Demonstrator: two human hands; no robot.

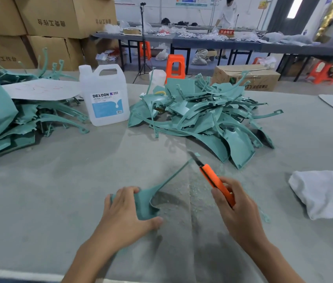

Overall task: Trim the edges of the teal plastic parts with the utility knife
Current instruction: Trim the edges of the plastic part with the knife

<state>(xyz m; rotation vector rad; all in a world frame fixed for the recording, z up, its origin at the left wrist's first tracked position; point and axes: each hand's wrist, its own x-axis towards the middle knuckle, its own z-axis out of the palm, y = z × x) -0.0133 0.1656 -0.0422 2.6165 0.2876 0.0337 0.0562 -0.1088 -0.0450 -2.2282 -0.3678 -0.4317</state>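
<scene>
Your right hand (239,209) gripped the orange utility knife (214,180), fingers curled round the rear of its handle, with the dark blade extended and pointing away from you. Your left hand (124,211) held a teal plastic part (145,203) by its broad end, fingers folded over the top and thumb along the near edge, keeping it against the grey table (59,190). The part's thin arm ran up and to the right from that hand, and its far tip met the blade; whether steel and plastic actually touched could not be told. Fine teal shavings (194,188) lay scattered on the table between your hands.

Beyond the knife sat a heap of teal parts (202,113), and a second heap (8,115) lay at the far left under a white sheet (39,88). A white plastic jug (105,97) labelled DEXCON stood between the two heaps. A crumpled white cloth (320,193) lay to the right of your right hand, well apart from it. Cardboard boxes (49,17) were stacked behind the table.
</scene>
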